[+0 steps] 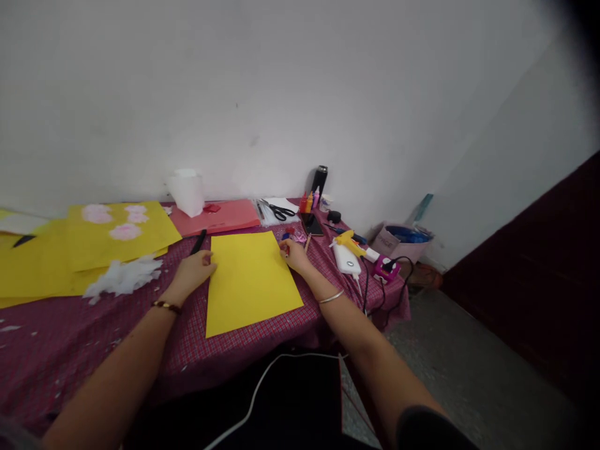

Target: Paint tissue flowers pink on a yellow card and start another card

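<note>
A plain yellow paper sheet (250,281) lies flat on the table in front of me. My left hand (193,273) is at its left edge, with thumb and curled fingers closed on the border. At the upper right edge, my right hand (296,256) grips the sheet with its fingers bent. Just above my left hand is a black pen-like stick (199,242). Beside my right hand are a pencil (308,242) and shiny pink scraps (299,236). A pile of white tissue strips (122,277) lies left of my left hand.
Yellow sheets with pink-white patches (166,234) cover the left side. Behind are red sheets (234,215), a white paper bag (187,192), scissors (280,211), a phone (311,224) and a black flask (319,179). A yellow glue gun (350,242), power bank (347,259) and cables sit right.
</note>
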### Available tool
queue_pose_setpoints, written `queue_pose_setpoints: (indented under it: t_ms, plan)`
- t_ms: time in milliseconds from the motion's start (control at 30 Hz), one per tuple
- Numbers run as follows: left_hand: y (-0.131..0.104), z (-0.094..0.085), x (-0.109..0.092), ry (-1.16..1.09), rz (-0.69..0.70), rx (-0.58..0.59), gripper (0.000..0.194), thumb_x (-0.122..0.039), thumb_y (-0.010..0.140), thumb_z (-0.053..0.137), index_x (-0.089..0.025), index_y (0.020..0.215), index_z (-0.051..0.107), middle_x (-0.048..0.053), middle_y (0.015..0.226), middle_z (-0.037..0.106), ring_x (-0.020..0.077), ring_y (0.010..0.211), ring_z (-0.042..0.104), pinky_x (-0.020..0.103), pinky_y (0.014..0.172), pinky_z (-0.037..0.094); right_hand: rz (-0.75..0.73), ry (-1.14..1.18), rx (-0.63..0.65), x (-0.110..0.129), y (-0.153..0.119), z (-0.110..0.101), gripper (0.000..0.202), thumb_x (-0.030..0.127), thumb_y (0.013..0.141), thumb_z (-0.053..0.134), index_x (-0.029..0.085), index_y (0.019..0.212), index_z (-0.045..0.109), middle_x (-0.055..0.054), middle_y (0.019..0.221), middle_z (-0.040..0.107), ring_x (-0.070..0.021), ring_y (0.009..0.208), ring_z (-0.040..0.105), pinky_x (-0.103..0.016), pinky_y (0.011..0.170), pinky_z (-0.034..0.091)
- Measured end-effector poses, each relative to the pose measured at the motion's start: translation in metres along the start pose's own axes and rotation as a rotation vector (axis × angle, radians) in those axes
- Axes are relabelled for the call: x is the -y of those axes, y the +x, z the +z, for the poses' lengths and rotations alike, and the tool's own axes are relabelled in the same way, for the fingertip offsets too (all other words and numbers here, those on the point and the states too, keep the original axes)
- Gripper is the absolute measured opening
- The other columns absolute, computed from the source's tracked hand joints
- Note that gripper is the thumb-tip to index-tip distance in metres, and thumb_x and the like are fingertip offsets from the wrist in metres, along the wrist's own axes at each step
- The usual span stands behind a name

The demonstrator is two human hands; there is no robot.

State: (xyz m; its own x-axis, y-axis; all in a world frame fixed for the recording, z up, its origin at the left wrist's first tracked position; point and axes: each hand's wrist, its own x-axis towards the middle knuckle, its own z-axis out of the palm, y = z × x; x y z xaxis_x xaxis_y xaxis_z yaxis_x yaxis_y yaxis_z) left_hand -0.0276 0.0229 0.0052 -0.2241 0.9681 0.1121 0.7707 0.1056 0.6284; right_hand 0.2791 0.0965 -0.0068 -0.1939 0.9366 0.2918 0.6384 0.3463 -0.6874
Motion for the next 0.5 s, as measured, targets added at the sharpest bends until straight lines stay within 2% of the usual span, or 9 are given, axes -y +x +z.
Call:
queue_pose_setpoints:
  t_ms: [67, 167, 367, 433, 500]
  plan:
    - [-0.002, 0.002, -0.001, 0.048, 0.022, 0.03, 0.02, -0.032, 0.083, 0.068, -0.017, 0.096, 0.067, 0.002, 0.085, 0.068, 0.0198, 0.083, 0.065, 0.036, 0.082, 0.049, -0.023, -0.019, 0.014, -0.002, 0.0, 0.002, 0.023, 0.009, 0.077, 0.056, 0.015, 0.098, 0.065, -0.002, 0.078, 0.064, -0.0159, 0.073, 0.058, -0.028, 0.075, 0.045]
    - [-0.006, 0.002, -0.004, 0.096, 0.032, 0.053, 0.026, -0.042, 0.089, 0.062, -0.016, 0.09, 0.065, 0.002, 0.089, 0.068, 0.0176, 0.083, 0.063, 0.038, 0.082, 0.05, -0.056, -0.033, 0.048, -0.005, 0.001, 0.003, 0.024, 0.01, 0.078, 0.055, 0.015, 0.1, 0.064, -0.001, 0.076, 0.062, -0.0145, 0.069, 0.056, -0.025, 0.069, 0.043]
    - [-0.01, -0.001, -0.01, 0.168, 0.024, 0.022, 0.041, -0.045, 0.095, 0.046, -0.019, 0.068, 0.062, 0.002, 0.065, 0.06, 0.0194, 0.07, 0.06, 0.032, 0.065, 0.042, -0.097, -0.049, 0.089, -0.002, -0.001, 0.003, 0.03, 0.009, 0.076, 0.054, 0.015, 0.104, 0.064, 0.0, 0.077, 0.061, -0.0132, 0.07, 0.055, -0.023, 0.068, 0.042]
    - [-0.011, -0.002, -0.012, 0.186, 0.02, 0.031, 0.042, -0.047, 0.096, 0.044, -0.018, 0.072, 0.062, 0.001, 0.068, 0.061, 0.0183, 0.071, 0.06, 0.033, 0.068, 0.045, -0.094, -0.059, 0.095, -0.001, -0.002, 0.002, 0.031, 0.009, 0.076, 0.054, 0.015, 0.104, 0.064, 0.0, 0.077, 0.061, -0.0134, 0.069, 0.055, -0.023, 0.068, 0.042]
    - [-0.01, -0.003, -0.012, 0.2, 0.009, 0.04, 0.037, -0.047, 0.096, 0.049, -0.016, 0.084, 0.064, 0.002, 0.079, 0.064, 0.017, 0.076, 0.062, 0.035, 0.074, 0.05, -0.085, -0.075, 0.093, 0.0, -0.003, 0.003, 0.033, 0.008, 0.075, 0.054, 0.015, 0.106, 0.064, 0.0, 0.078, 0.062, -0.0139, 0.071, 0.056, -0.024, 0.069, 0.043]
